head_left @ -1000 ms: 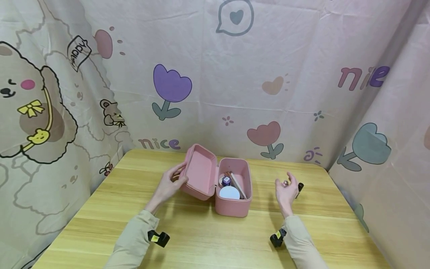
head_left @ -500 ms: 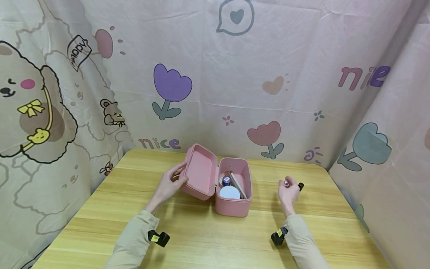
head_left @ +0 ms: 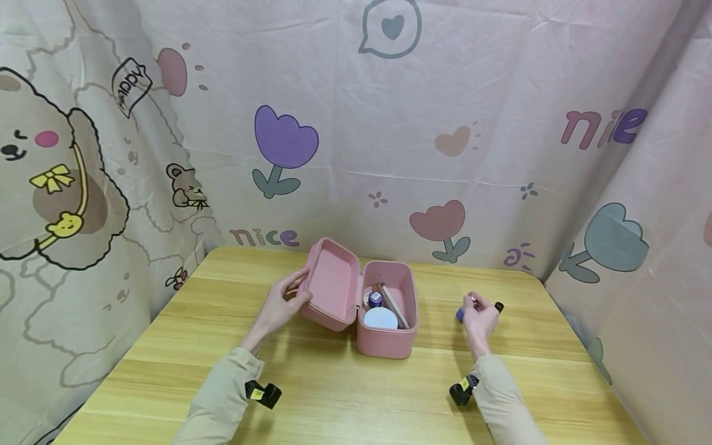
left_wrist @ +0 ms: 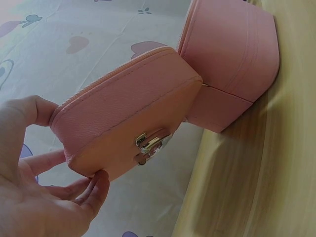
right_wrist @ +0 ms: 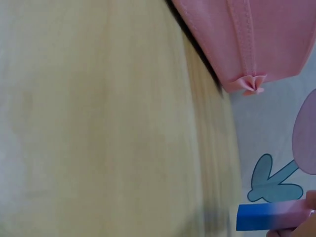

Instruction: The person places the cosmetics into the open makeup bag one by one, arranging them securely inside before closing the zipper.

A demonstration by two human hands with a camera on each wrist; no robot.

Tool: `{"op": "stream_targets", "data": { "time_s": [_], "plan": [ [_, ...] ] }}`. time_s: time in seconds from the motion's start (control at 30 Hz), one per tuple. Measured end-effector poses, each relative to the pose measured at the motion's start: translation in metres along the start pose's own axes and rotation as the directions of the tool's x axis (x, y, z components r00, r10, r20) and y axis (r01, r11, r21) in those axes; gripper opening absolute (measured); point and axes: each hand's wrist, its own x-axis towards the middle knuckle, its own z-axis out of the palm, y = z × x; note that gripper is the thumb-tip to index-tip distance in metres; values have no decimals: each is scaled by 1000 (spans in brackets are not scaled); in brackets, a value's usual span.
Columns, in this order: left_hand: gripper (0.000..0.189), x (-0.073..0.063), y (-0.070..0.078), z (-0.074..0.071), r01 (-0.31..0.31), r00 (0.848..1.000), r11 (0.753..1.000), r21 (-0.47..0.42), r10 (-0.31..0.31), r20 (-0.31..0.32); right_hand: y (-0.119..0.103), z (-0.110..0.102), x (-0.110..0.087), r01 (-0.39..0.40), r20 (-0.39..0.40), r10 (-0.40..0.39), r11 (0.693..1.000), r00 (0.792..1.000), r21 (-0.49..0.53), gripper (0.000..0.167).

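A pink cosmetic case [head_left: 385, 346] stands open on the wooden table. My left hand [head_left: 278, 308] grips the outer edge of its lid [head_left: 334, 278], thumb and fingers on either side, and holds it swung out to the left. In the left wrist view the lid's top carries a metal-fitted handle [left_wrist: 152, 144]. To the right of the case, my right hand [head_left: 479, 322] pinches a small rectangular stick [right_wrist: 269, 215], blue fading to pink. Only the stick's blue end shows clearly; its kind cannot be told. A black-ended item [head_left: 499, 306] lies just beyond this hand, partly hidden.
Inside the case are a white round compact [head_left: 381, 318], a small dark-blue jar [head_left: 375, 299] and slim stick-like items [head_left: 394, 305]. A printed curtain [head_left: 345, 142] hangs behind and at both sides of the wooden table [head_left: 345, 395].
My right hand's spread fingers have come together, and the hand has shifted slightly right. The stick's blue end has come into view beside it. The left hand and lid stay still.
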Motion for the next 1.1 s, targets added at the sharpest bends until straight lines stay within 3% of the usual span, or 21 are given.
{"op": "stream_targets", "data": {
  "time_s": [0.27,0.37,0.57,0.67,0.77,0.97,1.1],
  "plan": [
    [59,1,-1,1,13,1000,1000,6,-14,3,-24,3,6,12,89,-20,995,996,96,37],
    [59,1,0,1,14,1000,1000,7,-14,0,-36,3,8,-30,161,6,989,987,148,41],
    [58,0,1,0,9,1000,1000,6,-9,-1,-55,8,16,-117,328,13,947,944,300,48],
    [58,0,1,0,10,1000,1000,5,-10,0,-59,12,21,-136,385,-8,928,923,346,33],
    [58,0,1,0,5,1000,1000,9,-5,3,-63,18,25,-150,423,-26,914,906,377,15],
    [57,1,0,0,-2,1000,1000,8,2,2,-74,30,30,-159,476,-72,890,877,427,12],
    [57,0,1,1,-1,1000,1000,13,1,1,-81,40,31,-145,516,-110,892,850,429,10]
  ]
}}
